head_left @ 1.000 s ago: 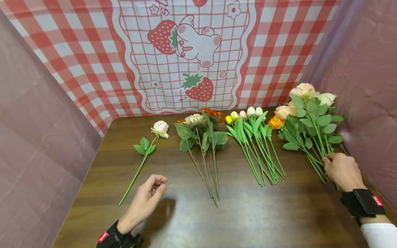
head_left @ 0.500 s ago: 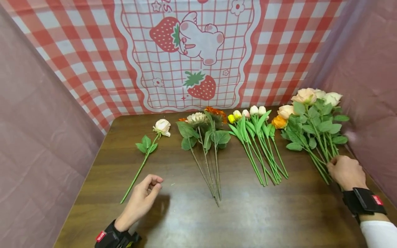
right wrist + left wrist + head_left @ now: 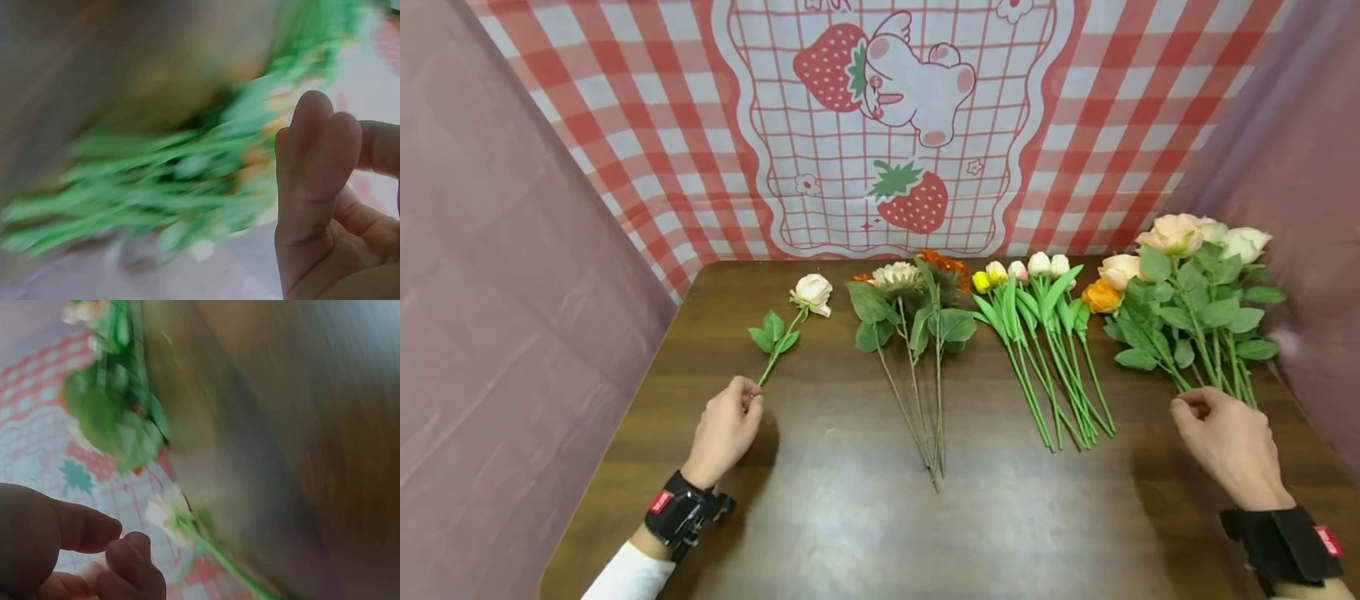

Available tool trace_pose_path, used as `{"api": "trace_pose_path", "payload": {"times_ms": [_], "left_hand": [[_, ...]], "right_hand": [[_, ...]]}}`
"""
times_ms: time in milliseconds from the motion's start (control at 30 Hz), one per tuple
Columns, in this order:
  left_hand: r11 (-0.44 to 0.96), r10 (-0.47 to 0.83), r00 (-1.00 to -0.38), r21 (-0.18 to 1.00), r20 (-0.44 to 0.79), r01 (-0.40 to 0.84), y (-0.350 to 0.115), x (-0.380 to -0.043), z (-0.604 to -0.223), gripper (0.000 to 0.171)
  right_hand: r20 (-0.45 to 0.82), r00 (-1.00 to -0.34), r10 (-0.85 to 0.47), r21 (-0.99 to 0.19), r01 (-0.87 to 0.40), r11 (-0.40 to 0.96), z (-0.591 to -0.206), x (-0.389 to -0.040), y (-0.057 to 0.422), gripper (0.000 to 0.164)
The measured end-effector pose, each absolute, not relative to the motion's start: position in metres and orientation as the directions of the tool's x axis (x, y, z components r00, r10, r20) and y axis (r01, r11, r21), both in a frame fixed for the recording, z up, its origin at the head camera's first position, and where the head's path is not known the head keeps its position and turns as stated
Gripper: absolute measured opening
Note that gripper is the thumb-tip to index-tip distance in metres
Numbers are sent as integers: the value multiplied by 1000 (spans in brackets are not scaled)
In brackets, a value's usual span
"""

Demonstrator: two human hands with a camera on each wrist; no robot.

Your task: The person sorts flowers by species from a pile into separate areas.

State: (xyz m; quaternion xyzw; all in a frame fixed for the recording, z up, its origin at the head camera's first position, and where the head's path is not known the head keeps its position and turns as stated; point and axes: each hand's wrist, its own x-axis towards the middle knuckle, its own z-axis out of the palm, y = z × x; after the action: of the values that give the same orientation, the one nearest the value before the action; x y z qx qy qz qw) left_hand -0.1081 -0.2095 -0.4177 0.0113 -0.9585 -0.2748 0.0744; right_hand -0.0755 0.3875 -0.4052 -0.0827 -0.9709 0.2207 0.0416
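A single white rose lies at the left of the table, its green stem running toward my left hand. That hand is over the lower stem and covers it in the head view. In the left wrist view the rose stem passes apart from the loosely bent fingers, which hold nothing. My right hand hovers by the stem ends of a bunch of peach, white and orange roses. In the right wrist view its fingers are bent with nothing between them, and the blurred stems lie apart.
Between the hands lie several tulips, yellow, pink and white. Left of them are long-stemmed cream and orange flowers. The wooden table meets a red checked cloth behind and pink drapes at the sides.
My left hand has moved up and left to the white rose's stem. The right hand has come off the rose bunch's stems and drawn slightly back toward me. The head view has shifted.
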Motion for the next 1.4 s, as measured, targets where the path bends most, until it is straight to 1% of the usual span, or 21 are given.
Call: {"api": "trace_pose_path", "payload": {"times_ms": [133, 200, 300, 367, 467, 567, 700, 733, 800, 900, 967, 1033, 1100, 1200, 1267, 1333, 1400], "left_hand": [[913, -73, -988, 409, 139, -10, -212, -136, -422, 16], [937, -59, -990, 348, 127, -11, -211, -151, -425, 20], [957, -33, -996, 289, 82, -8, -210, -168, -430, 25], [963, -20, -999, 270, 45, -8, -210, -176, -433, 22], [964, -13, -1000, 265, -5, -13, -211, -184, -437, 15], [961, -13, -999, 277, -32, -21, -213, -186, -438, 15], [939, 10, -1000, 343, -2, 9, -215, -179, -430, 22], [926, 19, -1000, 377, 11, 22, -214, -177, -425, 22], [870, 42, -999, 491, 19, 46, -208, -170, -414, 20], [708, 93, -996, 702, 10, 73, -187, -157, -396, 13], [558, 144, -990, 826, -6, 76, -167, -148, -384, 15], [422, 213, -977, 902, 4, 96, -144, -138, -374, 16], [300, 283, -959, 948, 19, 107, -122, -128, -367, 16], [185, 367, -929, 976, 39, 114, -90, -114, -358, 14], [142, 408, -911, 982, 58, 126, -73, -107, -356, 13], [122, 441, -894, 982, 77, 145, -60, -101, -356, 11], [112, 469, -878, 980, 94, 165, -49, -97, -357, 9]], "right_hand": [[225, -967, 119, -519, -15, 855, -389, -68, 345, 24], [291, -952, 97, -558, -86, 825, -385, -64, 321, 19], [339, -940, 39, -596, -183, 782, -377, -57, 287, 16], [359, -933, -10, -604, -240, 760, -372, -52, 268, 14], [387, -919, -70, -604, -310, 734, -363, -47, 246, 14], [396, -912, -106, -609, -347, 713, -357, -43, 231, 15], [368, -912, -178, -632, -386, 672, -355, -35, 213, 17], [355, -912, -203, -640, -396, 659, -355, -33, 208, 17], [325, -910, -258, -653, -414, 634, -354, -30, 198, 16], [284, -902, -325, -676, -429, 600, -355, -30, 182, 15], [271, -894, -356, -686, -439, 581, -356, -33, 172, 13], [264, -885, -383, -696, -450, 560, -359, -37, 163, 12], [253, -879, -404, -721, -450, 528, -362, -40, 154, 9], [190, -884, -427, -794, -394, 463, -366, -40, 145, 15], [145, -892, -428, -847, -336, 412, -368, -37, 141, 19], [122, -900, -418, -886, -289, 363, -371, -34, 140, 16], [153, -914, -375, -891, -291, 347, -374, -32, 141, 11]]}}
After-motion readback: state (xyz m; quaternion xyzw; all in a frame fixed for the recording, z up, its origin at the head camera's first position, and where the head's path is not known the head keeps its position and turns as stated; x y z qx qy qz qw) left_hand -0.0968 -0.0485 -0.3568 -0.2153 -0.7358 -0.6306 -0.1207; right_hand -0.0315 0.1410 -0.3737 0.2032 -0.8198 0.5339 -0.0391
